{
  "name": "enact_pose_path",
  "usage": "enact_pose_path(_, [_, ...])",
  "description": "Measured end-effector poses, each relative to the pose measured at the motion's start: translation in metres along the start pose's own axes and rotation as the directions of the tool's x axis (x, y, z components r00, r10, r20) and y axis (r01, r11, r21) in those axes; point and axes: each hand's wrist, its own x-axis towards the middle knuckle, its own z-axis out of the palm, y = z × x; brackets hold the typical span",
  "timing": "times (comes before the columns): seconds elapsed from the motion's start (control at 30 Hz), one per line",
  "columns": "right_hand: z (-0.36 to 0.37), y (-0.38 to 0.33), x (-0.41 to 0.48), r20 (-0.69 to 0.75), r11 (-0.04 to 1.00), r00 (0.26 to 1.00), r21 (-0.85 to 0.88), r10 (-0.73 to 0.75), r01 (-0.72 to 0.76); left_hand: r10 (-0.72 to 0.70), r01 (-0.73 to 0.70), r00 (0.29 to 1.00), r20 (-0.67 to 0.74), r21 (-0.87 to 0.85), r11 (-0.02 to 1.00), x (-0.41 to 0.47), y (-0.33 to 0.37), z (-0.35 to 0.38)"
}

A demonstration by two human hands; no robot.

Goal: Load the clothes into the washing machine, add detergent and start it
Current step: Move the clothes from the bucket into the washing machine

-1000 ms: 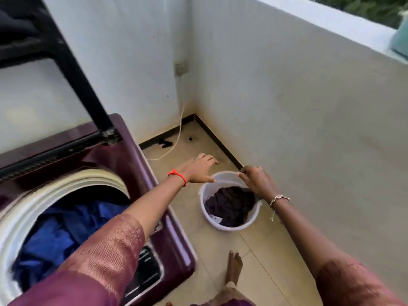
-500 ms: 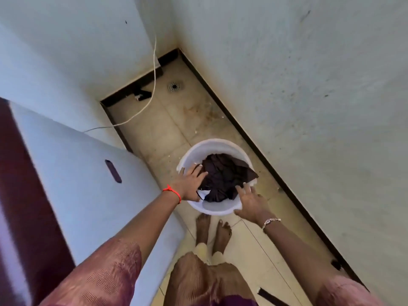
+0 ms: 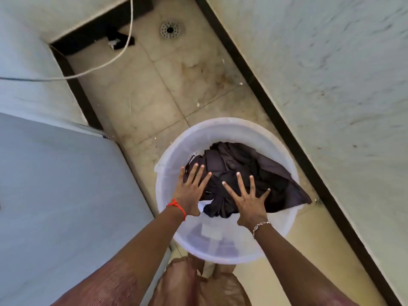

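Note:
A white plastic bucket (image 3: 223, 131) stands on the tiled floor with dark purple-black clothes (image 3: 247, 171) bunched inside. Both my hands reach down into it with fingers spread straight. My left hand (image 3: 191, 191), with a red thread at the wrist, lies over the left edge of the clothes. My right hand (image 3: 247, 199), with a silver bracelet, is over the middle of the pile. Neither hand grips anything. The washing machine's pale side panel (image 3: 66, 195) fills the left; its drum is out of view.
White walls close in on the right (image 3: 331, 85) and behind the machine. A white cable (image 3: 106, 62) runs across the floor near a round floor drain (image 3: 170, 29). A dark scrap (image 3: 119, 40) lies in the far corner. My feet are just under the bucket.
The view has tilted down from the machine's open drum to the bucket. Both hands have moved from the bucket's rim to inside it, onto the dark clothes, fingers now spread.

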Motion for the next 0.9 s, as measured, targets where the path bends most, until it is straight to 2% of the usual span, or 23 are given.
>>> enact_pose_path(0.17, [0.050, -0.001, 0.071, 0.053, 0.997, 0.998, 0.070, 0.031, -0.034, -0.126, 0.126, 0.990, 0.056, 0.005, 0.992, 0.057, 0.006, 0.048])
enact_pose_path(0.23, [0.068, -0.003, 0.089, -0.005, 0.997, 0.999, 0.067, 0.041, -0.041, -0.151, 0.155, 0.985, 0.081, -0.036, 0.987, 0.073, 0.009, 0.065])
enact_pose_path(0.4, [0.089, -0.002, 0.110, -0.105, 0.996, 0.990, 0.030, 0.090, -0.088, -0.181, 0.180, 0.984, -0.003, -0.060, 0.982, 0.100, 0.018, 0.092])
enact_pose_path(0.5, [0.098, 0.000, 0.124, -0.242, 0.998, 0.969, 0.018, 0.055, -0.052, -0.230, 0.229, 0.967, -0.112, -0.014, 0.973, 0.111, 0.019, 0.097])
enact_pose_path(0.57, [0.100, 0.000, 0.128, -0.300, 1.000, 0.954, 0.008, 0.017, -0.015, -0.212, 0.218, 0.973, -0.090, 0.055, 0.974, 0.116, 0.019, 0.100])
enact_pose_path(0.7, [0.081, -0.003, 0.117, -0.255, 0.993, 0.965, 0.112, 0.059, -0.032, -0.204, 0.201, 0.971, -0.125, -0.036, 0.979, 0.112, 0.016, 0.087])
enact_pose_path(0.8, [0.058, 0.001, 0.094, -0.151, 0.989, 0.988, 0.136, -0.038, 0.059, -0.132, 0.122, 0.985, -0.107, -0.095, 0.988, 0.091, 0.011, 0.071])
enact_pose_path(0.9, [0.027, 0.006, 0.057, -0.091, 0.984, 0.994, 0.165, -0.057, 0.071, -0.052, 0.055, 0.998, 0.024, -0.154, 0.987, 0.051, 0.003, 0.024])
